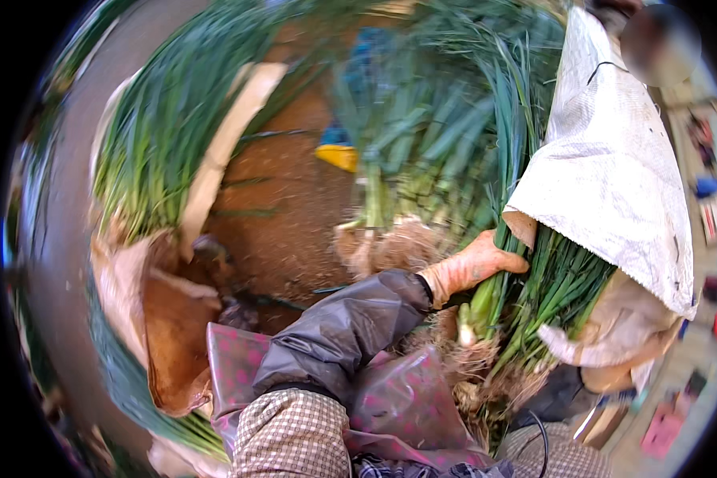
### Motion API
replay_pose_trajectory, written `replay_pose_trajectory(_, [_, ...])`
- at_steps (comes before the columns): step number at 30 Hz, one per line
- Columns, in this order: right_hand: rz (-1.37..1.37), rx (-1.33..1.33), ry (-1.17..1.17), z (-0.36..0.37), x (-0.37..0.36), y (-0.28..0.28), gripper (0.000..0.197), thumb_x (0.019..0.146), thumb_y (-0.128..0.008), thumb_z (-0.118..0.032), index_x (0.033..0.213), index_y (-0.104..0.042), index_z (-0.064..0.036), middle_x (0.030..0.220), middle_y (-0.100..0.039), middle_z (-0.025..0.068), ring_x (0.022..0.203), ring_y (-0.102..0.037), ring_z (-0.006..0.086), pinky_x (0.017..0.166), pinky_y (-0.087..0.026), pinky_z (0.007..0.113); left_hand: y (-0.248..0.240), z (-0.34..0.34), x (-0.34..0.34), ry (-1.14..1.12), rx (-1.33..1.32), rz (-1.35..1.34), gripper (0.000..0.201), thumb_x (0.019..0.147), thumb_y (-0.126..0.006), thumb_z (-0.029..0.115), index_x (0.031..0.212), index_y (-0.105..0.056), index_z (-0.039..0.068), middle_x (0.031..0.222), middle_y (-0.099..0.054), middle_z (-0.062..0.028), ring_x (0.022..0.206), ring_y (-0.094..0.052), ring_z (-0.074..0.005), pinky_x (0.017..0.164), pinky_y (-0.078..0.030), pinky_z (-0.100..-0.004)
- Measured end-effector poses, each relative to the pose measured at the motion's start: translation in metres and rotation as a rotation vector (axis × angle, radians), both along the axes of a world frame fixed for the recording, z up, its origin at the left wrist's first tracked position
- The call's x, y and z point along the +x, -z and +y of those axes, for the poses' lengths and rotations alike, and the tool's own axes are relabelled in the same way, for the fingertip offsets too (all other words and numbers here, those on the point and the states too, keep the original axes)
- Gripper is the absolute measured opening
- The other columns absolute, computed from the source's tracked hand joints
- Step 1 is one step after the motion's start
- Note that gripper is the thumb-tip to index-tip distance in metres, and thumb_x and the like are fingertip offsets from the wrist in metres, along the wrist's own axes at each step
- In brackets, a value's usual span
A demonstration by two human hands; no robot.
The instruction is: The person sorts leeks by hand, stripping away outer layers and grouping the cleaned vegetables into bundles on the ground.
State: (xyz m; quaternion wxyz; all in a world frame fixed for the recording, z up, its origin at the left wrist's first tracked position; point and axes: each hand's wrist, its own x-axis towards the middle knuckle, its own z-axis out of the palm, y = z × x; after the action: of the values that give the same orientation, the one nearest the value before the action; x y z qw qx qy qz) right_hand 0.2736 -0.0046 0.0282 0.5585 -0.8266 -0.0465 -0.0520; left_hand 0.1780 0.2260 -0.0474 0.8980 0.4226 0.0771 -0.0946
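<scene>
My left hand point(472, 264), in a stained pale orange glove, is closed around the green upper stalks of rooted leeks point(478, 312). Their pale bases and tangled roots hang below the hand, over my lap. Just right of it, more thin green stalks point(554, 279) lie partly under a white woven sack point(605, 167). My right arm's dark sleeve point(564, 392) shows at the lower right; that hand's fingers cannot be made out beside the sack's folded tan edge point(605, 342). A blurred pile of leeks point(422, 151) lies beyond my left hand, roots toward me.
A bundle of long green stalks point(163, 135) rests at the left, beside a pale strip point(227, 151) and a crumpled tan sack point(179, 334). Brown soil-strewn ground point(283, 207) lies between the piles. A yellow and blue item point(338, 151) sits there. Small articles stand at the far right.
</scene>
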Motion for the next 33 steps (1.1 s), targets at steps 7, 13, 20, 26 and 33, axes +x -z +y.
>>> replay_pose_trajectory(7, [-0.187, -0.197, 0.423, -0.205, 0.095, -0.036, 0.043, 0.093, -0.052, -0.03, 0.121, -0.054, 0.0027, 0.116, -0.06, 0.0144, 0.101, -0.058, 0.0273, 0.091, -0.044, 0.035, -0.011, -0.061, 0.016, 0.323, 0.287, 0.401, 0.032, 0.073, -0.065, 0.023, 0.094, -0.063, -0.001, 0.079, -0.059, -0.0075, 0.071, -0.056, -0.0201, 0.073, -0.048, -0.0337])
replay_pose_trajectory(13, [0.037, -0.866, 0.715, -0.304, 0.024, -0.002, 0.034, 0.096, -0.051, -0.025, 0.117, -0.057, 0.0006, 0.113, -0.062, 0.0135, 0.099, -0.059, 0.0289, 0.09, -0.044, 0.036, -0.086, -0.014, -0.011, 0.144, 0.04, 0.441, 0.053, 0.073, -0.068, 0.013, 0.121, -0.05, -0.001, 0.092, -0.064, -0.0096, 0.076, -0.062, -0.0175, 0.069, -0.054, -0.0278])
replay_pose_trajectory(20, [-0.224, -0.458, 0.562, -0.129, 0.048, 0.037, 0.071, 0.074, -0.074, -0.042, 0.122, -0.048, 0.0021, 0.107, -0.062, 0.0153, 0.097, -0.059, 0.0278, 0.092, -0.038, 0.042, -0.217, -0.017, -0.041, -0.109, -0.229, -0.155, 0.077, 0.077, -0.065, 0.026, 0.141, -0.032, 0.0, 0.09, -0.054, -0.0078, 0.072, -0.053, -0.0164, 0.07, -0.047, -0.0284])
replay_pose_trajectory(26, [0.161, -0.476, -0.663, 0.088, 0.035, -0.029, 0.036, 0.085, -0.058, -0.016, 0.12, -0.055, -0.0131, 0.103, -0.061, 0.0147, 0.088, -0.061, 0.0259, 0.085, -0.051, 0.035, -0.277, -0.036, -0.046, -0.254, 0.089, -0.323, 0.078, 0.07, -0.065, 0.025, 0.137, -0.037, -0.003, 0.09, -0.054, -0.0083, 0.07, -0.05, -0.0159, 0.065, -0.045, -0.0272])
replay_pose_trajectory(33, [0.411, 0.333, -0.452, -0.056, -0.081, 0.005, 0.033, 0.093, -0.051, -0.038, 0.103, -0.06, -0.0087, 0.097, -0.061, 0.0052, 0.09, -0.057, 0.0174, 0.08, -0.046, 0.031, -0.203, -0.124, 0.023, 0.056, -0.075, 0.125, 0.042, 0.078, -0.066, 0.01, 0.116, -0.051, 0.001, 0.095, -0.062, -0.0103, 0.068, -0.062, -0.0185, 0.057, -0.057, -0.0295])
